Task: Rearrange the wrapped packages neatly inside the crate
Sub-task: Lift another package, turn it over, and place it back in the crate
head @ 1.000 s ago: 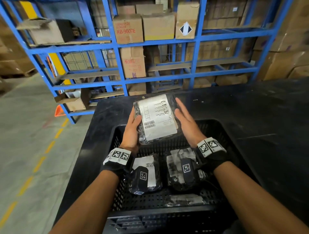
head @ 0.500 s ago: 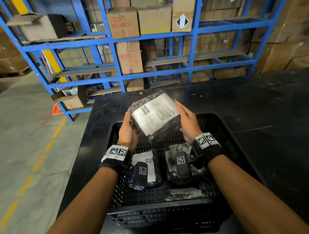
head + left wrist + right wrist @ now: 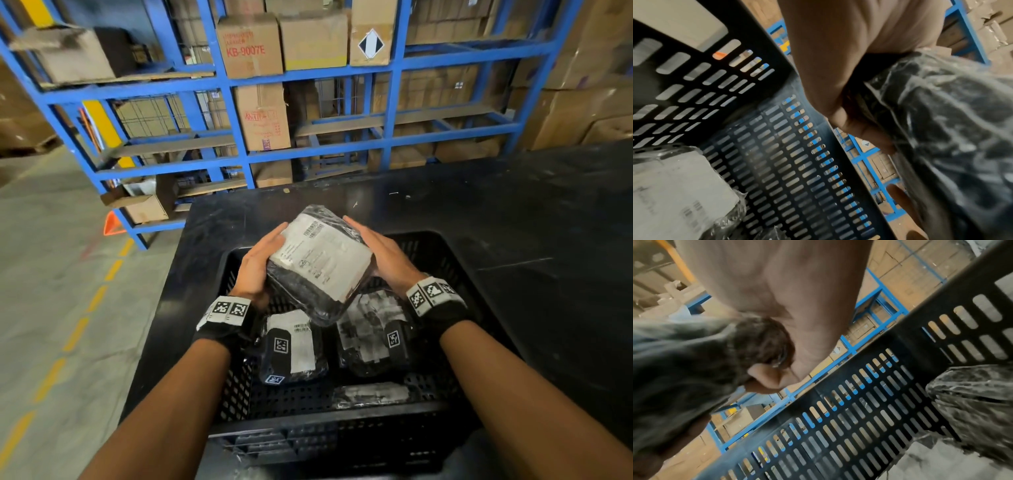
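A black wrapped package (image 3: 320, 263) with a white label is held tilted above the black slotted crate (image 3: 455, 260). My left hand (image 3: 260, 263) grips its left side and my right hand (image 3: 380, 255) grips its right side. In the left wrist view my left hand (image 3: 849, 113) curls round the plastic-wrapped package (image 3: 951, 129). The right wrist view is blurred, with my right hand (image 3: 777, 353) wrapped round the package's (image 3: 684, 361) edge. Inside the crate lie two labelled packages, one at left (image 3: 294, 342) and one at right (image 3: 370, 332), and a flatter one (image 3: 371, 394) lies near the front wall.
The crate stands on a black table (image 3: 513, 212). Blue shelving (image 3: 394, 72) with cardboard boxes (image 3: 250, 44) rises behind the table. At left is a concrete floor (image 3: 44, 291) with a dashed yellow line.
The held package has turned from upright and label-facing to tilted on a diagonal, and has come down closer to the crate. Both hands stayed on its sides.
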